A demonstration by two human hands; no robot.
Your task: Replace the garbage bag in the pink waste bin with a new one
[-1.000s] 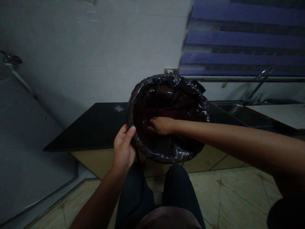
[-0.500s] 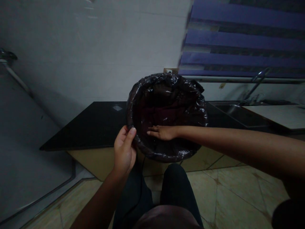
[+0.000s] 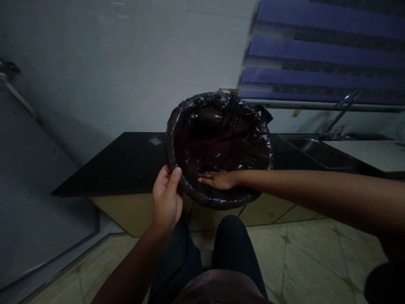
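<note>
Left hand (image 3: 167, 196) on black bin liner (image 3: 218, 101)

Bag (image 3: 172, 139): glossy black, maroon sheen inside. Blind (image 3: 325, 48): alternating purple and grey bands. Counter (image 3: 110, 166): black. Wall (image 3: 126, 55): white. Cabinet (image 3: 126, 213): tan. Floor tiles (image 3: 316, 253): beige, brown-veined. Trousers (image 3: 236, 240): near-black.

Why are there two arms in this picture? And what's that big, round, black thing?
This picture comes from a camera worn on a person's head. It looks down, so you see what they see, and the arms are theirs. Their left hand grips the edge of a round black plastic bag. Their right hand lies flat on the bag's near edge. Behind the bag is a black counter with a metal sink.
</note>
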